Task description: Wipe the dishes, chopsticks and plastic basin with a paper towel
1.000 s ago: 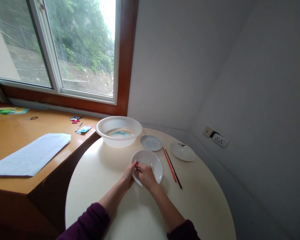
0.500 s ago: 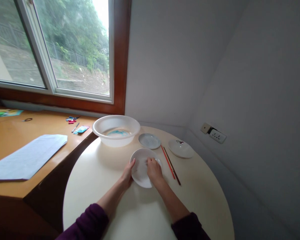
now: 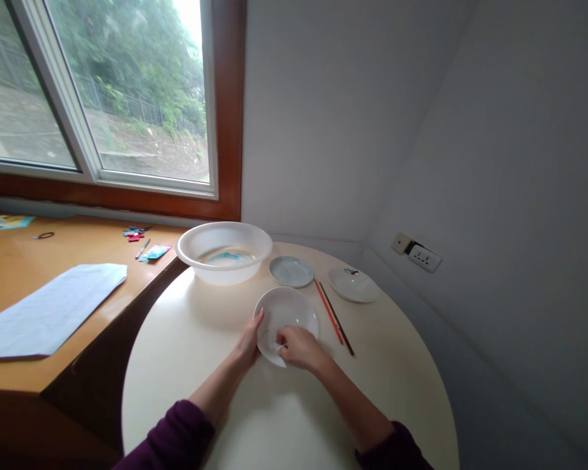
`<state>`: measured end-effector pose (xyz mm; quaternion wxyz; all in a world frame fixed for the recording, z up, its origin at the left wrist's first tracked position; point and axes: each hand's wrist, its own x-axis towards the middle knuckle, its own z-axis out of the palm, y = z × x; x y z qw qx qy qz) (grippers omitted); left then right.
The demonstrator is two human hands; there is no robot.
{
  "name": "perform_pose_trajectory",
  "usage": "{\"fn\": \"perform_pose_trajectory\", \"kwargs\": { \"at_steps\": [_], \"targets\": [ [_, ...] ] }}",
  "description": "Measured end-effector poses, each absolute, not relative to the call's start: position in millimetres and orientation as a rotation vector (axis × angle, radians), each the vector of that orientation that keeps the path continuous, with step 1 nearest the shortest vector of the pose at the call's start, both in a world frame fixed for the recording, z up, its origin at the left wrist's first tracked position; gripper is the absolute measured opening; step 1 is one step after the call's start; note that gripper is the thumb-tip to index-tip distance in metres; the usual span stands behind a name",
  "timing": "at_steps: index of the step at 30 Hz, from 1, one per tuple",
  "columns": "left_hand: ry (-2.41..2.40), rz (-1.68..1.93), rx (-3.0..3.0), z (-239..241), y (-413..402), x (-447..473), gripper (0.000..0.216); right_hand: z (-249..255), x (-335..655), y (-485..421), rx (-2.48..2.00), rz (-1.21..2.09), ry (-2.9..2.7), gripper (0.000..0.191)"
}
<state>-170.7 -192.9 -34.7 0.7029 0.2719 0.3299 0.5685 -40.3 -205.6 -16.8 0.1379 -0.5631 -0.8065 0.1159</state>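
On the desk (image 3: 83,243) left of the basin (image 3: 215,275), a white paper (image 3: 59,310) is seen lying. Nearer than the basin, on the round table (image 3: 396,365), the left rim of a white plate (image 3: 285,308) is gripped by the left hand (image 3: 249,336), thumb over the edge, the other fingers hidden; that hold has been kept. And here comes the change: the right hand (image 3: 298,346) has just been swung from the plate's right side to its near part, so the work, it would seem, has been shifted to another patch. Its fingers are curled narrow; something pale may be pinched there, but it cannot be told. The plate is thus set between the hands: held at its left, partly covered by the right, contact there unclear. Right of the basin, a grey plate (image 3: 291,272), a red stick (image 3: 328,312), a dark stick (image 3: 337,319) and a patterned plate (image 3: 351,288) are left untouched.
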Motion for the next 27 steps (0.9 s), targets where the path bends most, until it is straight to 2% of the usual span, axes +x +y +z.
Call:
{"fn": "perform_pose_trajectory", "kwargs": {
  "at_steps": [4,6,9,17,22,27],
  "targets": [
    [0.677,1.206,0.73,-29,-198,-172,0.049,-16,-27,-198,-1.832,0.12,-2.161,0.023],
    [0.679,1.216,0.74,-28,-199,-173,0.049,-15,-28,-188,-1.815,0.048,-2.106,0.029],
    [0.7,1.232,0.715,-31,-197,-173,0.049,-12,-40,-174,-1.697,0.038,-2.1,0.026],
    [0.726,1.325,0.626,-34,-192,-173,0.038,-15,-68,-180,-1.397,0.431,-2.3,0.012],
    [0.724,1.281,0.653,-37,-193,-173,0.043,-15,-43,-198,-1.459,0.62,-2.495,0.009],
    [0.688,1.236,0.694,-35,-195,-174,0.047,-6,-23,-200,-1.776,0.314,-2.452,0.017]
  ]
}}
